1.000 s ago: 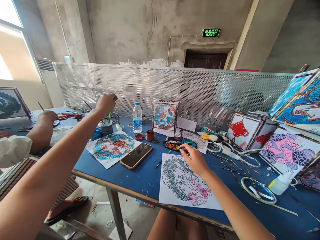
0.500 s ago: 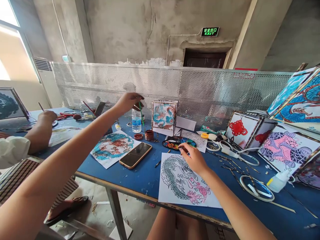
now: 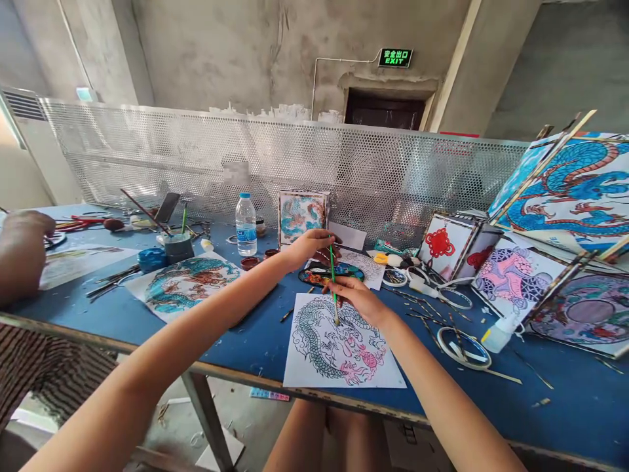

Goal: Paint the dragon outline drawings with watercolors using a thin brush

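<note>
A green-handled paintbrush [image 3: 333, 259] stands nearly upright above the dragon drawing, bristles down over the paper. My left hand [image 3: 313, 248] closes its fingers on the brush's upper part. Lower down, my right hand [image 3: 361, 298] pinches the same handle just above the bristles. Beneath lies a sheet with a dragon line drawing [image 3: 314, 354], partly coloured pink at lower right. Behind my hands sits a dark oval paint palette [image 3: 312, 274] smeared with several colours. My left forearm covers part of a painted teal and brown dragon picture [image 3: 177, 288] and most of the phone.
A water bottle [image 3: 246, 226] and an open red-brown paint jar [image 3: 249, 263] stand beyond my left arm. A dark cup [image 3: 178, 248] holds brushes. On the right are painted lantern panels [image 3: 437, 246], tape rolls [image 3: 464, 347] and a glue bottle [image 3: 502, 333]. Another person's hand [image 3: 27, 226] is far left.
My left hand has come right and down with the green paintbrush, from beside the bottle to above the drawing. My right hand now grips the brush too. The view has shifted.
</note>
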A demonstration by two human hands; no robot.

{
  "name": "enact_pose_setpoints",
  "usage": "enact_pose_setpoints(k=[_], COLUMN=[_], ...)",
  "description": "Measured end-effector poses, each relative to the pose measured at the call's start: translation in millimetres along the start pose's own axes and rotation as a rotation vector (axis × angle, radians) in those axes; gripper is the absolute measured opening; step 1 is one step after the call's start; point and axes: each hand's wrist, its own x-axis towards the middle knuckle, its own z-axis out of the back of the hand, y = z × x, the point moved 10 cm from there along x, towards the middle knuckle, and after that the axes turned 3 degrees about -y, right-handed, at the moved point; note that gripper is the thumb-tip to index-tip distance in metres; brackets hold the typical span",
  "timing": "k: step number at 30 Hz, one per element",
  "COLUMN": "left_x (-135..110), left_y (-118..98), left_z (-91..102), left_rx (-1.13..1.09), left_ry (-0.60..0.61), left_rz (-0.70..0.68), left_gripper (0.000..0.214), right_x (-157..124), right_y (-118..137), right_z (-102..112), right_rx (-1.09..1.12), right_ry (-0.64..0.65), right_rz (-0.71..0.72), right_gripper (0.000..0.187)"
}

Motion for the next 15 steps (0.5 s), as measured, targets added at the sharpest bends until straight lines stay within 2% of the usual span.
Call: enact_pose_setpoints(k=[2,4,8,10,13,15], left_x=[1,1,-6,-9,-11,-12], left_y=[6,8,11,20,41,52], left_z=[-6.4,-2.8,23.6,35.0,53.8,66.5], left_rx=[0.02,0.1,0.458,0.654,0.764,0.806], left_ry=[-0.019,-0.078,-0.253,-0.283,-0.312,-0.349], left_rz=[-0.005,-0.041,-0.173,-0.204,-0.184,-0.152], left_gripper=[0.03,0.034,0.032,0.028,0.029,0.028], right_x=[1,3,-1,-8,-25,-35], right_y=[-1,3,11,14,15,13], right_z=[8,28,85,114,157,177], right_rx=[-0.043,-0.055,0.018,0.057,0.067,0.066], right_ry=[-0.013,-0.118,-0.408,-0.533,-0.749,-0.856], right_rz=[-0.018,0.0,0.052,0.08,0.074,0.06], right_gripper=[0.024,0.023,0.026,0.027,0.024,0.018])
